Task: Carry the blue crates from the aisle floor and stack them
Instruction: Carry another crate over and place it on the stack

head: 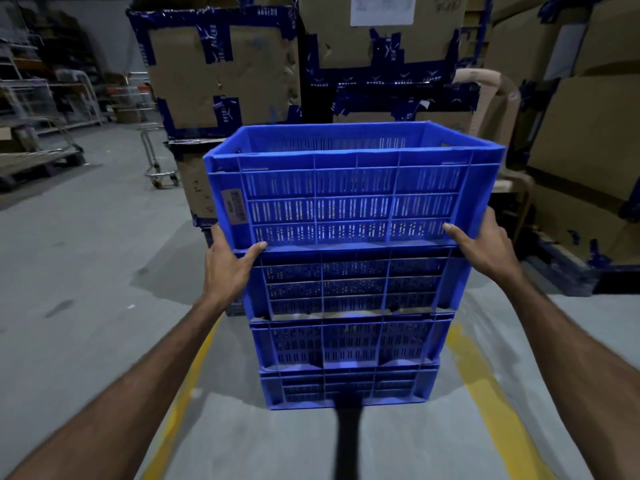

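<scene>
Gripping the top blue crate (353,188) at its two lower corners, I have my left hand (227,268) curled round the left corner, thumb (256,249) lying across the front slats, and my right hand (485,244) wrapped round the right corner, thumb on the front face. It sits on top of the stack of blue crates (349,323), three high on the aisle floor (86,271), in front of taped cardboard boxes (221,71).
</scene>
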A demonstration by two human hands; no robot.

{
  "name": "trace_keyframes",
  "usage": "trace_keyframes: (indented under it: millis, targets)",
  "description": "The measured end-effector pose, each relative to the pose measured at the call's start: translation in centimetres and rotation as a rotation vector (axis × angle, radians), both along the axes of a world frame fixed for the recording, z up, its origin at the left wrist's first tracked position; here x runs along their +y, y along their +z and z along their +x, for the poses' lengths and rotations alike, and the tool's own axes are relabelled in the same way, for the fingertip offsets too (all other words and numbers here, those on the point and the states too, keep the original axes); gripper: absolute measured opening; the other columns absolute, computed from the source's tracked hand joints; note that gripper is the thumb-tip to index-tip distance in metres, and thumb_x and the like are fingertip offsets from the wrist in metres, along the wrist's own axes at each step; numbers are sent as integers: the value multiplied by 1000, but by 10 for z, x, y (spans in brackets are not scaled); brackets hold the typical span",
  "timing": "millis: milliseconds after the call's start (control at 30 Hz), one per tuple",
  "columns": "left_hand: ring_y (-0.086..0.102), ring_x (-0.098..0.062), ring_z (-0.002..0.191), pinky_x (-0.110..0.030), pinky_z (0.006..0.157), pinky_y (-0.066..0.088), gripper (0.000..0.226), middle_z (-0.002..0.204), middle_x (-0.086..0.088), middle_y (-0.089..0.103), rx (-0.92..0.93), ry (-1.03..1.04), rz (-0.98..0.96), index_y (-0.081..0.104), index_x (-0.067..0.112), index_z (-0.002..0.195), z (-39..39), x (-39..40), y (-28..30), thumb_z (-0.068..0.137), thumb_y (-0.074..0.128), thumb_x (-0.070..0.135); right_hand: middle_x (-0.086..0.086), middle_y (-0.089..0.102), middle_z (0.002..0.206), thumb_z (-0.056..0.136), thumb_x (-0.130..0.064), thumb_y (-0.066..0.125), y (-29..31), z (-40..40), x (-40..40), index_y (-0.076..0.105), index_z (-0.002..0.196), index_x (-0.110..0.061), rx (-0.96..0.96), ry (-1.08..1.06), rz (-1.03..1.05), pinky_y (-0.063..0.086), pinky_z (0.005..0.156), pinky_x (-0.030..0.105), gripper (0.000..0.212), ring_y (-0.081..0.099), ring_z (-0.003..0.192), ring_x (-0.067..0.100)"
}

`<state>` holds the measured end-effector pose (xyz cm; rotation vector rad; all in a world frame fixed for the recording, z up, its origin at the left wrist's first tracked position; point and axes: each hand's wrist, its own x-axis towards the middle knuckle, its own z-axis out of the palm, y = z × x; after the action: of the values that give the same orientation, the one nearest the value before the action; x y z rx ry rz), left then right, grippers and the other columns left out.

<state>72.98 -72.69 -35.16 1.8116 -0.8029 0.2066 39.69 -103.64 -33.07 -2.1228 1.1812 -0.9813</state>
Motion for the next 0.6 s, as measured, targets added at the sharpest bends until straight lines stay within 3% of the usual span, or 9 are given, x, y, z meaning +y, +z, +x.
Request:
trace_keyframes:
  millis: [167,600]
  targets:
    - [68,-26,113,-48,93,59,80,137,-3,64,10,-8,11,37,20,146,0,-1,-4,86,81,48,10,55,148,93,-59,64,-2,-2,-1,29,154,-22,-31,16,-12,50,99,57,79,59,128,38]
    - [71,-14,108,-48,93,61,73,128,7,70,130,-41,-42,51,27,139,8,-3,-7,80,85,52,9,64,137,87,-53,76,-27,-2,5,47,141,-16,-113,-45,-24,54,96,50,71,63,119,34]
